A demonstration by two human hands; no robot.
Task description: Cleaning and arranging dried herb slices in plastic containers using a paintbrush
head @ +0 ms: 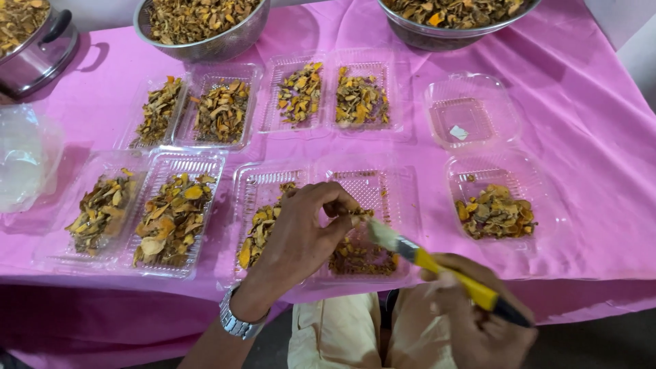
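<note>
My left hand (304, 229) reaches over a clear plastic clamshell tray (396, 198) at the front middle, its fingertips pinched on a small dried yellow-brown piece (339, 208). A metal watch sits on that wrist. My right hand (471, 318), low at the front right, grips a yellow-handled brush (437, 268) whose pale bristles point at the pinched piece. The tray below holds dried yellow-brown slices (359, 256) in both halves.
Several more clear trays of dried slices lie on the pink tablecloth (588, 123); one at the back right (471, 113) holds only a small paper scrap. Two steel bowls (205, 27) of slices and a steel pot (37, 48) stand along the back. A clear bag (24, 160) lies left.
</note>
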